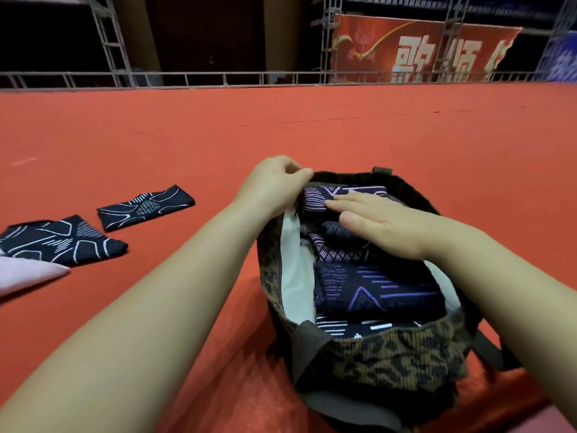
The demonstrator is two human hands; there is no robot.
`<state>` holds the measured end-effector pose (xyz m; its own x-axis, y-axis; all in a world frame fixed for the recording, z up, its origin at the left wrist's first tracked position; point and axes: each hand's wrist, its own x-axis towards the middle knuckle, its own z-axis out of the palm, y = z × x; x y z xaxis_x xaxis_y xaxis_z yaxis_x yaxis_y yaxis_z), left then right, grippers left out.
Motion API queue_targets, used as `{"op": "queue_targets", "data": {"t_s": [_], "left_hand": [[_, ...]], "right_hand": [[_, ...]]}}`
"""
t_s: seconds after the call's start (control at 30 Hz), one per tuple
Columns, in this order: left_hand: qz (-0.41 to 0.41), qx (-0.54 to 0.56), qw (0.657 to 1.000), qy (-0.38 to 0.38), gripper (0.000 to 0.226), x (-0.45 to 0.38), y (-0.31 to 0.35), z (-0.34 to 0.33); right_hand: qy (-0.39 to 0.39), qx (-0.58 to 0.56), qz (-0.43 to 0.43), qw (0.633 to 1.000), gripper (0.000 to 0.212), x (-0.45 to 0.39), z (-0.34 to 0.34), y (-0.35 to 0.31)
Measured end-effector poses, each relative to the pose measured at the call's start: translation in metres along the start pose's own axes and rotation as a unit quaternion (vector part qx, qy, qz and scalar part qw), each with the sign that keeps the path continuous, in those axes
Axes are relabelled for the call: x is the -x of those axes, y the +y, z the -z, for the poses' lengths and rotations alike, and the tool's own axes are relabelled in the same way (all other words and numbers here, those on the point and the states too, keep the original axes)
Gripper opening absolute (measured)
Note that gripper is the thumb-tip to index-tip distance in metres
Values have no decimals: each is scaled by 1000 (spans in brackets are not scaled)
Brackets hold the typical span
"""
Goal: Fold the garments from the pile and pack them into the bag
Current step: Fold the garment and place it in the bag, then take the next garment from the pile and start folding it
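- Red carpeted platform (312, 126) carries everything; the work sits at its near edge.
- Corduroy bag (390, 354), soft and floppy, stands open at the near right; it likely needs its rim held apart.
- Folded garments (374, 292) fill it in a row; light, limp knit, best pressed flat.
- Two folded pieces (62, 239) wait near the left edge.
- Left hand (274, 182) pinches the bag's far rim.
- Right hand (381, 226), fingers straight, presses the farthest piece (315, 200) down.

Large pale Chinese characters are printed on a torn red banner (418, 48) hung on metal scaffolding at the upper right of the frame. "歌颂" can be made out, though blurred; a third character is cut off.
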<state>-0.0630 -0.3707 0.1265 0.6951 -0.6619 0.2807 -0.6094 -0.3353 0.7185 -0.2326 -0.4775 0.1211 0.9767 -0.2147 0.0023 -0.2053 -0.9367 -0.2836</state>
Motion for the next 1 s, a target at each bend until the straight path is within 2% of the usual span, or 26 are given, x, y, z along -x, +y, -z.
{"op": "queue_targets", "data": {"t_s": [0.07,0.13,0.23,0.37,0.5,0.63,0.73,0.77,0.9,1.0], "left_hand": [[-45,-43,996,66,33,-3,-5,1],[-32,-45,998,26,40,-7,-9,-4],[-21,-49,998,-27,24,-10,-12,-8],[-31,29,998,35,21,-8,-18,-6],[-100,47,990,90,22,-1,-3,-2],[-124,-29,990,57,23,3,-7,5],[-109,-54,992,-24,19,12,-26,15],[-106,-52,992,-50,20,16,-33,19],[-52,2,993,-104,24,33,-70,48],[-9,35,994,-103,26,47,-108,72]], "right_hand": [[-30,18,-19,999,58,-1,2,-3],[-56,27,-31,998,60,-3,4,-6],[-91,17,-36,995,64,-5,7,-8],[-121,-31,-59,990,94,-11,11,-8],[-115,-44,-52,991,88,-23,2,-2],[-79,-106,-68,989,89,-28,-4,10],[-30,-175,-64,982,55,-24,3,1],[0,-182,-74,981,51,-23,7,-3],[153,-51,-36,986,45,-30,19,-32],[155,-21,6,988,30,-45,20,-73]]}}
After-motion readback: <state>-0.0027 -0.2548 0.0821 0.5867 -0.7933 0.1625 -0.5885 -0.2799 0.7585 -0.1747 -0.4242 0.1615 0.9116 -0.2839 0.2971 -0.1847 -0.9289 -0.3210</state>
